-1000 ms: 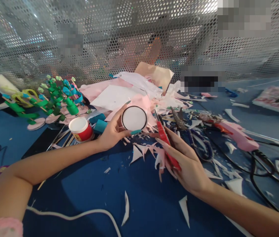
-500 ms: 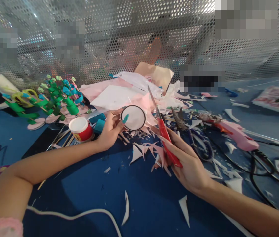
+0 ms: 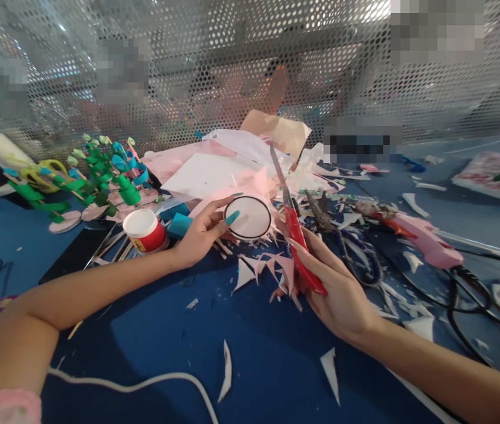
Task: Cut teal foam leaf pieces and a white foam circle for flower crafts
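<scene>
My left hand [image 3: 203,232] pinches a round white disc [image 3: 250,221] with a dark rim, its thumb lying over the near face. The disc is tilted above a heap of pink and white scraps. In my right hand [image 3: 335,282] is a red-handled knife [image 3: 297,235], its long pointed blade directed up and away. The blade stands just right of the disc, apart from it. Beneath my right hand lie pink paper offcuts [image 3: 278,268]. A white cup [image 3: 143,231] with a red band stands by my left wrist.
Green and blue paper plants [image 3: 108,171] on pink round bases stand at left. A pink glue gun [image 3: 430,235] with black cables and dark-handled scissors [image 3: 360,253] lie at right. White sheets [image 3: 205,174] are piled behind; a white cord [image 3: 130,388] crosses the front. A perforated metal panel [image 3: 250,59] stands behind.
My left hand has moved the disc right and slightly down, closer to the knife, and its tilt has changed a little. The knife has shifted only slightly.
</scene>
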`<state>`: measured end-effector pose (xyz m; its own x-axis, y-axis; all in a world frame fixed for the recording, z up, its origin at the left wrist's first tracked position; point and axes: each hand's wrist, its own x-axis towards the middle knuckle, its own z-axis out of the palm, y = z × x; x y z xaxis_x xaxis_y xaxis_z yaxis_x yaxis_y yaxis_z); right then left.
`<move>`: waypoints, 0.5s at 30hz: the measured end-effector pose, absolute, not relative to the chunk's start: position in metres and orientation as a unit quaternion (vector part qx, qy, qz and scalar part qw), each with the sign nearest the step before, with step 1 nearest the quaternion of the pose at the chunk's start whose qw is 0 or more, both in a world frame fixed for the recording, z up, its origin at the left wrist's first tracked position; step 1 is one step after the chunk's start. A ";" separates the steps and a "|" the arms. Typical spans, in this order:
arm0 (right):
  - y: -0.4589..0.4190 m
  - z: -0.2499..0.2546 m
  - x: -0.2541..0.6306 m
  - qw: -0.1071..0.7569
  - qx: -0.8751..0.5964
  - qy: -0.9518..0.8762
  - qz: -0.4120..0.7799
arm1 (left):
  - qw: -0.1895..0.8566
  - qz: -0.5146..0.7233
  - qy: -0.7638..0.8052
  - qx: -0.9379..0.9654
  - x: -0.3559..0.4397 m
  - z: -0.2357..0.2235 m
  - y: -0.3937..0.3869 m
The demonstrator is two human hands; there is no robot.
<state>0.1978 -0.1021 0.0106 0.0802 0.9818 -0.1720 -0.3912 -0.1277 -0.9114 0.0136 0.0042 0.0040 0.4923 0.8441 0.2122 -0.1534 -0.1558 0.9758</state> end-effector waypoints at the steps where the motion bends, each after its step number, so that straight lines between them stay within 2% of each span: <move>1: -0.102 0.010 0.198 0.576 -0.455 -0.324 0.597 | 0.586 0.425 0.279 0.631 0.014 0.004 0.004; 15: -0.102 0.002 0.199 0.582 -0.460 -0.393 0.543 | 0.558 0.443 0.310 0.630 0.016 0.000 0.004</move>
